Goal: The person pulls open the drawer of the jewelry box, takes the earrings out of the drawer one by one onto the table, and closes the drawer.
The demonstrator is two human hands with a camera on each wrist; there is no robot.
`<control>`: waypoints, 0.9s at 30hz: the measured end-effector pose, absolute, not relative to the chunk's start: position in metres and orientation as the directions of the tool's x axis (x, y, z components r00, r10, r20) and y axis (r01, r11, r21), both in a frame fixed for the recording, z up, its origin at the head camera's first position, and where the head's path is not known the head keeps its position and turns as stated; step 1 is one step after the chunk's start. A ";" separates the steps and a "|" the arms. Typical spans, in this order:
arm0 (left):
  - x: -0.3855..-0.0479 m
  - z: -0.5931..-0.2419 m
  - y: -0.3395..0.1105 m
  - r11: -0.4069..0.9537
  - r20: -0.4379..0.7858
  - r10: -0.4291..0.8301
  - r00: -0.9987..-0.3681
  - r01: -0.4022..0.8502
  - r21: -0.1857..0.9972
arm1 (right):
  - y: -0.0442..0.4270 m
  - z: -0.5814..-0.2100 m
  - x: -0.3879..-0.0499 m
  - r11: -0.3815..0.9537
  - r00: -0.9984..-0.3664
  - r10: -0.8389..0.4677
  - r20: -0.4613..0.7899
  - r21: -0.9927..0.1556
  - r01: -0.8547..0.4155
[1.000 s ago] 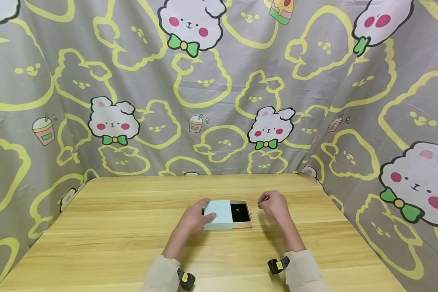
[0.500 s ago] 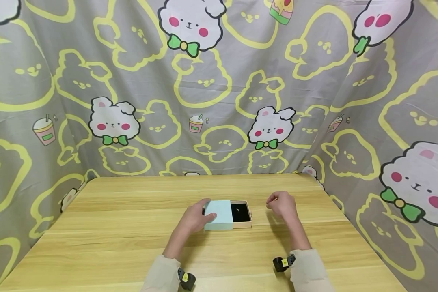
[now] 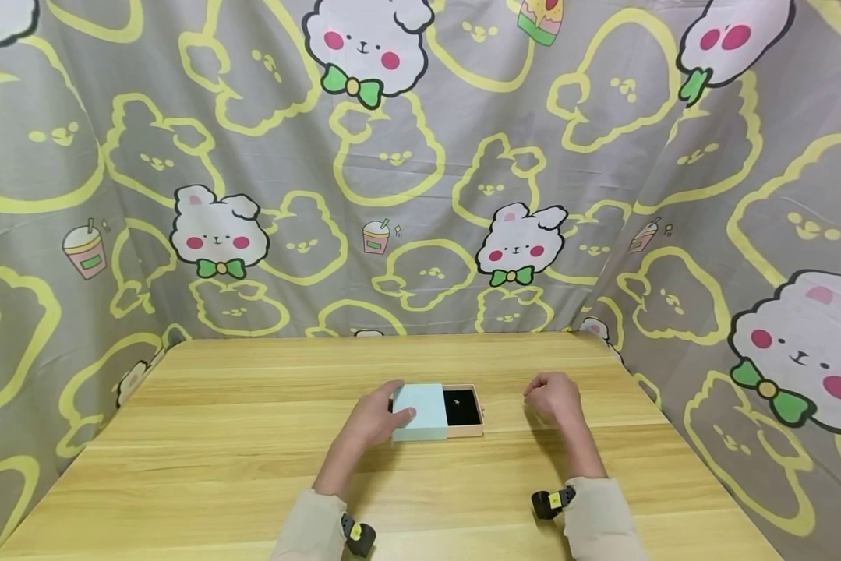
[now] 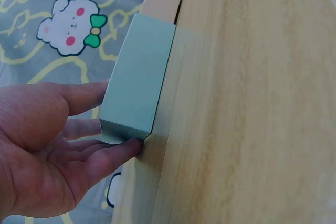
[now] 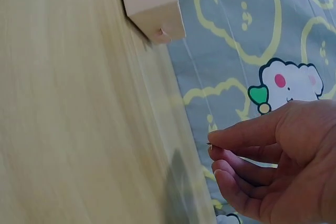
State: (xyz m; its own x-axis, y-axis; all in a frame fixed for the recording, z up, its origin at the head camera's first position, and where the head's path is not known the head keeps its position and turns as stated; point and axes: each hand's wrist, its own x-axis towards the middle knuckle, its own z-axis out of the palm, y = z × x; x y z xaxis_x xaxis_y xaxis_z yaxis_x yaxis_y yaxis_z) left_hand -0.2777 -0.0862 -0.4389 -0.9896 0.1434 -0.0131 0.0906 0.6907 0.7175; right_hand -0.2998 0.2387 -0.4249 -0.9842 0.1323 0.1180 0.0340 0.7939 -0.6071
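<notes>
On the table lies a small drawer-style jewelry box with a pale mint sleeve (image 3: pixel 420 407) and a peach inner tray (image 3: pixel 481 428) slid partly out to the right. Black padding (image 3: pixel 462 413) lines the tray, and a tiny shiny piece (image 3: pixel 457 403) sits on it, too small to identify. My left hand (image 3: pixel 371 418) grips the sleeve's left end, thumb on top and fingers at its end and far side. Right of the box, apart from it, my right hand (image 3: pixel 555 396) pinches a tiny metallic piece (image 5: pixel 210 145) between thumb and forefinger; the fingertips hide most of it.
The wooden table (image 3: pixel 252 467) extends around the box on every side. A patterned curtain (image 3: pixel 420 187) rises along its back and both sides. Each wrist wears a small black camera, such as the right wrist camera (image 3: pixel 546 505).
My right hand has moved to the right, away from the tray, still pinching the tiny piece. My left hand and the box have stayed in place.
</notes>
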 end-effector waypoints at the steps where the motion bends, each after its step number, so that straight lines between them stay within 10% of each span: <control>1: -0.278 -0.439 -0.086 0.691 -0.013 0.143 -0.990 0.090 0.717 | 0.239 -0.426 -0.300 0.795 -0.985 0.130 0.115 -0.606 0.034; 27: -0.278 -0.439 -0.086 0.692 -0.010 0.148 -0.989 0.097 0.715 | 0.253 -0.436 -0.300 0.763 -0.993 0.119 0.010 -0.640 0.085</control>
